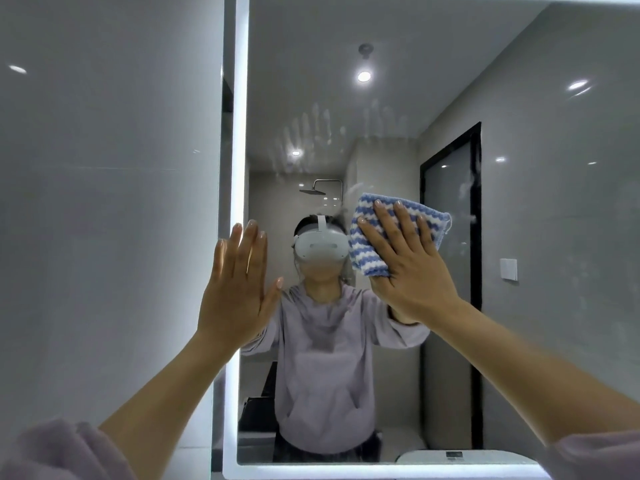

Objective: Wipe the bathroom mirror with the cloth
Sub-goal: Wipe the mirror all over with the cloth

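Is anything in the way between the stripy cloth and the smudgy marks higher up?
Nothing visible. The right hand presses the blue-and-white striped cloth on the mirror; smudges lie above on bare glass.

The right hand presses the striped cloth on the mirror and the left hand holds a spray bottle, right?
No. In the head view the left hand holds nothing; it is open and flat at the lit left edge of the mirror. The right hand does press the striped cloth on the mirror.
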`<state>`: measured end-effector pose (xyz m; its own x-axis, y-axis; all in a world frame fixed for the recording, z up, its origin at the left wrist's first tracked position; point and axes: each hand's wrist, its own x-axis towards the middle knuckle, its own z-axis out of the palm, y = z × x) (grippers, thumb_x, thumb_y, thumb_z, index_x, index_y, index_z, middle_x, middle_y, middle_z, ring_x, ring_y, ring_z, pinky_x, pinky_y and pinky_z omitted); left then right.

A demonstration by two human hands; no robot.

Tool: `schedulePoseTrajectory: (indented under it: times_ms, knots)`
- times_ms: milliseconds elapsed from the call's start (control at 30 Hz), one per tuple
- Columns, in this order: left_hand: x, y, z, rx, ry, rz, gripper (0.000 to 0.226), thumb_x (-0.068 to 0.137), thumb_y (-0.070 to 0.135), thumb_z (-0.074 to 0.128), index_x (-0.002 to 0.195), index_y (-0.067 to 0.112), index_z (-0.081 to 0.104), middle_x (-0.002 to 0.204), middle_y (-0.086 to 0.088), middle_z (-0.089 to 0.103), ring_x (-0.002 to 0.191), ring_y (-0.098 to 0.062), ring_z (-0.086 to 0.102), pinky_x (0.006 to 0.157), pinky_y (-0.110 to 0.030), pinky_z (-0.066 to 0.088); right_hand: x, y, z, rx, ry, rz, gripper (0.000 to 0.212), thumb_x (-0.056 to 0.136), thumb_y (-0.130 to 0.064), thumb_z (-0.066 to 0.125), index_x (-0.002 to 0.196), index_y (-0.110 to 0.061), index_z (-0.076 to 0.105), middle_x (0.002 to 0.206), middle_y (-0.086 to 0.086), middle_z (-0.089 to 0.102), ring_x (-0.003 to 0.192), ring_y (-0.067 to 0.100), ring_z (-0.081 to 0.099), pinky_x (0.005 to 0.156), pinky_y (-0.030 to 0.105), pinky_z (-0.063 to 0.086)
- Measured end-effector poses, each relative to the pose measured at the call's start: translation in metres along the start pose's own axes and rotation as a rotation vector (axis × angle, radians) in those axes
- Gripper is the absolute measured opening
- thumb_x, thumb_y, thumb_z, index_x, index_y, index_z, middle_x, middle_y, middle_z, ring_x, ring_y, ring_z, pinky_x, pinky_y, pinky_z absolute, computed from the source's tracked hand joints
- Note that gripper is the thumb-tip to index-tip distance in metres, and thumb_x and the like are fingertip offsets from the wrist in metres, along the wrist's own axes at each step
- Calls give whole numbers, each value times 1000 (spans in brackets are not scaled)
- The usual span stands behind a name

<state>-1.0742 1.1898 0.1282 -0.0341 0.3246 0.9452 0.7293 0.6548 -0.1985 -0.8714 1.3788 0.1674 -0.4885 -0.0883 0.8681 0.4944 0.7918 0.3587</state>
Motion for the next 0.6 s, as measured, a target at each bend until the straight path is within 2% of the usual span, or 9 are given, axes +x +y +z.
schedulePoseTrajectory:
  times_ms: [100, 267, 433, 600]
  knots:
    - [0, -1, 6, -52, 67, 2, 69, 96, 50, 27, 148, 4, 23, 158, -12, 14, 147, -30, 7, 120, -41, 1, -1, 0, 4, -16, 20, 1, 62, 95, -48, 16, 152, -26, 7, 160, 5, 8, 148, 27, 2, 117, 51, 3]
    - [-1, -3, 11, -86, 140, 12, 69, 95, 49, 32, 147, 5, 25, 158, -12, 16, 147, -29, 9, 120, -42, 3, -1, 0, 6, -34, 46, 0, 63, 94, -46, 21, 152, -26, 5, 160, 5, 8, 147, 28, 4, 117, 50, 4]
    - [-1, -2, 10, -101, 152, 22, 68, 95, 46, 35, 147, 4, 23, 157, -14, 16, 147, -30, 9, 120, -44, 6, 0, -2, 4, -32, 28, 5, 63, 95, -49, 17, 151, -28, 1, 160, 4, 4, 148, 27, 1, 118, 47, -2]
    - [-1, -2, 11, -86, 132, 20, 69, 95, 47, 32, 148, 4, 22, 158, -13, 14, 147, -30, 7, 120, -44, 4, 3, -8, -3, -61, -40, -22, 63, 94, -49, 19, 152, -25, 10, 160, 5, 4, 147, 29, 0, 118, 50, 0]
